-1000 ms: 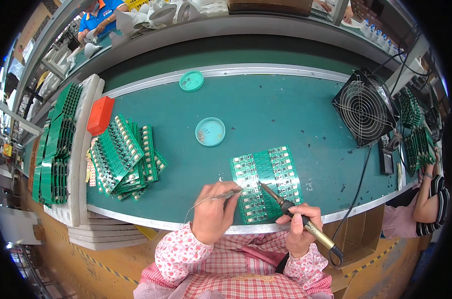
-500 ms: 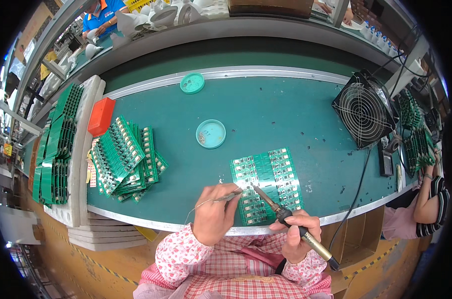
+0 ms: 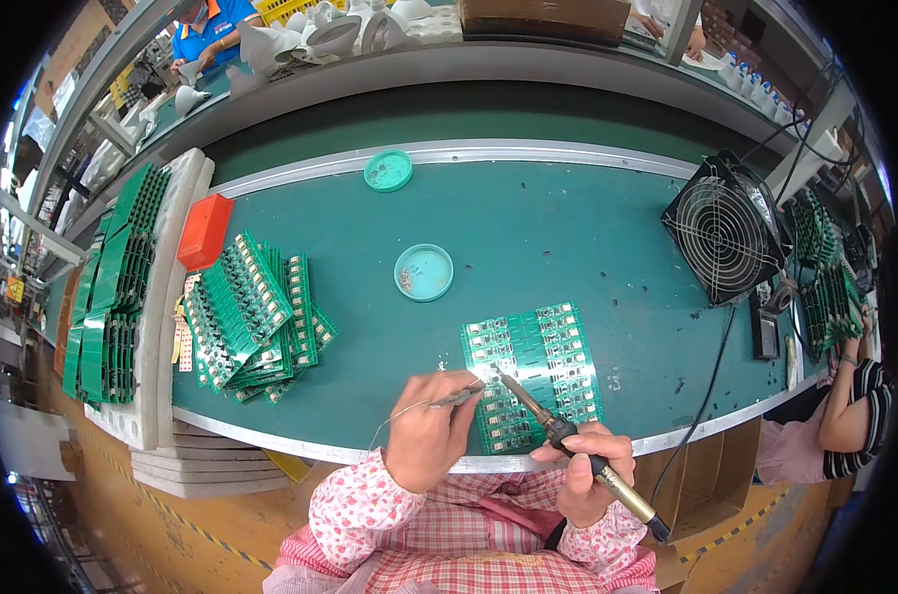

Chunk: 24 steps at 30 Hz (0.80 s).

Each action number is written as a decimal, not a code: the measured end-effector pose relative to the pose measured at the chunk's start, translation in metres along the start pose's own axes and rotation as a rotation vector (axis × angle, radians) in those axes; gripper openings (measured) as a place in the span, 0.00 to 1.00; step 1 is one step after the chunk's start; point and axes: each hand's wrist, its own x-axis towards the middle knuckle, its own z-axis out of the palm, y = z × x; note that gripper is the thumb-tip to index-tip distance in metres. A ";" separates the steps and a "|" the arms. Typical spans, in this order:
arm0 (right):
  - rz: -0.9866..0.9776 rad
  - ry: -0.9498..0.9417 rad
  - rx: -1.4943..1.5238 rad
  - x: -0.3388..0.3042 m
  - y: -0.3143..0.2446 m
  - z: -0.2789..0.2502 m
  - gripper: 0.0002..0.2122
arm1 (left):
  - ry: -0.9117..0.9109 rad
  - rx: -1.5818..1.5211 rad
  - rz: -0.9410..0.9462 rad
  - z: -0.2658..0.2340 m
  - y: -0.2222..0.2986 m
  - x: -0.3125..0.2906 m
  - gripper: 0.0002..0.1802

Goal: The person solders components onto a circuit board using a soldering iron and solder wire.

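A green circuit board panel (image 3: 528, 346) with rows of small white and black parts lies flat at the table's near edge. My right hand (image 3: 592, 473) grips a soldering iron (image 3: 558, 428) by its dark handle, and the tip points down at the panel's left half. Close to that tip, my left hand (image 3: 429, 421) pinches a thin strand of solder wire (image 3: 387, 421), whose tail curves down past the wrist. Whether the tip and the wire touch is too small to tell. Left of my hands is a loose pile of similar panels (image 3: 241, 307).
Two round turquoise dishes, a nearer dish (image 3: 424, 272) and a farther dish (image 3: 387, 170), hold tiny bits. A red box (image 3: 204, 233) and foam rack of boards (image 3: 112, 287) stand left. A black fan (image 3: 721, 233) stands right; the iron's cable (image 3: 711, 396) runs beside it. A co-worker's arm (image 3: 845, 396) shows far right.
The whole view has shifted slightly, so the panel and dishes appear a little lower. Both hands keep nearly the same pose, with the iron tip still over the panel's left half.
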 end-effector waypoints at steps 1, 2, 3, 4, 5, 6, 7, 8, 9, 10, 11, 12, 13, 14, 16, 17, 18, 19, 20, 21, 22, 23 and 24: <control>-0.012 -0.008 -0.008 0.001 0.001 0.000 0.08 | -0.001 0.001 0.002 0.000 0.000 0.000 0.12; -0.012 -0.008 -0.008 0.002 0.001 0.000 0.08 | -0.001 0.001 0.001 0.000 0.000 0.000 0.12; -0.023 -0.020 -0.010 0.003 0.000 0.000 0.08 | -0.001 -0.001 -0.007 0.001 0.000 0.000 0.12; -0.033 -0.033 -0.012 0.004 0.000 0.000 0.07 | -0.001 -0.002 -0.015 0.001 0.000 -0.001 0.12; -0.032 -0.033 -0.013 0.003 0.000 0.001 0.07 | -0.002 -0.003 -0.016 0.001 0.000 0.000 0.12; -0.010 -0.016 -0.003 0.003 0.000 0.001 0.07 | -0.001 -0.006 -0.013 0.001 0.000 0.000 0.12; 0.011 0.000 0.009 0.003 0.001 0.001 0.06 | 0.001 -0.008 -0.010 0.000 0.000 0.001 0.12; 0.013 -0.001 0.008 0.001 0.000 0.000 0.06 | 0.001 -0.009 -0.012 0.000 0.000 0.000 0.12; 0.099 0.002 -0.005 0.000 0.000 -0.001 0.06 | 0.001 -0.003 -0.014 0.000 0.000 0.000 0.12; 0.186 0.005 -0.018 -0.002 -0.001 -0.002 0.05 | 0.000 0.002 -0.016 0.000 0.000 0.000 0.12; 0.213 0.000 -0.054 -0.002 -0.001 -0.003 0.05 | 0.000 0.001 -0.017 0.000 0.000 0.000 0.12; 0.214 -0.001 -0.056 -0.002 -0.001 -0.003 0.05 | 0.001 0.003 -0.019 0.000 0.001 0.000 0.12; 0.229 -0.030 -0.082 -0.002 0.000 -0.004 0.05 | 0.002 0.006 -0.022 -0.001 0.002 0.000 0.12; 0.243 -0.059 -0.107 -0.002 0.000 -0.005 0.05 | 0.001 0.006 -0.023 -0.001 0.001 0.000 0.12; 0.259 -0.054 -0.110 -0.001 0.001 -0.003 0.05 | 0.004 0.010 -0.011 0.000 0.001 0.000 0.12; 0.274 -0.049 -0.113 0.000 0.001 -0.003 0.05 | 0.004 0.009 -0.011 0.000 0.000 0.000 0.12; 0.275 -0.050 -0.114 0.000 0.001 -0.002 0.05 | 0.002 0.008 -0.008 0.001 0.000 0.000 0.12; 0.273 -0.053 -0.123 0.001 0.001 -0.001 0.05 | 0.002 0.008 -0.006 0.001 -0.001 -0.001 0.12; 0.272 -0.056 -0.132 0.001 0.002 -0.001 0.06 | 0.002 0.008 -0.009 0.001 -0.001 -0.001 0.12; 0.273 -0.058 -0.131 0.002 0.002 -0.001 0.06 | 0.000 0.013 -0.004 0.001 -0.001 -0.001 0.12; 0.250 -0.074 -0.160 0.003 0.001 -0.001 0.06 | -0.002 0.017 0.003 0.001 -0.001 -0.001 0.12; 0.226 -0.091 -0.189 0.004 0.000 -0.001 0.06 | -0.002 0.016 0.002 0.000 0.000 -0.001 0.12; 0.227 -0.092 -0.190 0.004 0.000 -0.001 0.06 | 0.000 0.013 0.000 -0.001 0.001 0.000 0.12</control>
